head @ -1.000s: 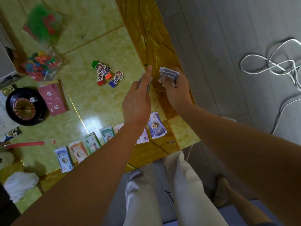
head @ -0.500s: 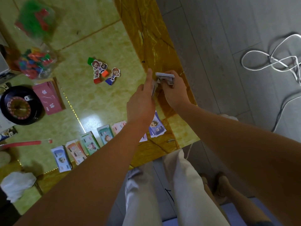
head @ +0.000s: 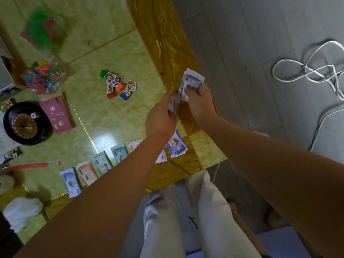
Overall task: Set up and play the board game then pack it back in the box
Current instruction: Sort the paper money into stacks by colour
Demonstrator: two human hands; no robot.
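Play-money notes (head: 192,80) from the board game form a stack in the right hand (head: 200,103), held above the amber border at the right edge of the surface (head: 121,112). That hand's grip is closed round the near end of the stack, with the fingers curled about it. The left hand (head: 161,118) is just beside it with its back to the camera and its forefinger stretched out. Its grip pinches a thin bunch of notes (head: 173,106), which reaches up to the bottom of the stack.

More sorted money lies in a row along the near edge of the surface. From left to right there is a lilac pile (head: 70,181), an orange pile (head: 87,173), a green pile (head: 102,163) and a teal pile (head: 120,153). A pink pile (head: 135,145) comes next, partly hidden by the left forearm, and a purple pile (head: 176,145) lies under the hands.

Character pawns (head: 117,83) on coloured stands lie in a cluster at mid-surface. Far left is a black roulette wheel (head: 22,125) with a white die (head: 34,115) on it, and a pink card deck (head: 57,116) lies just beside it. Beyond those are a bag of mixed coloured pieces (head: 42,75) and a blurred bag of green and red pieces (head: 42,31). On the grey floor to the right is a looped white cable (head: 307,71).
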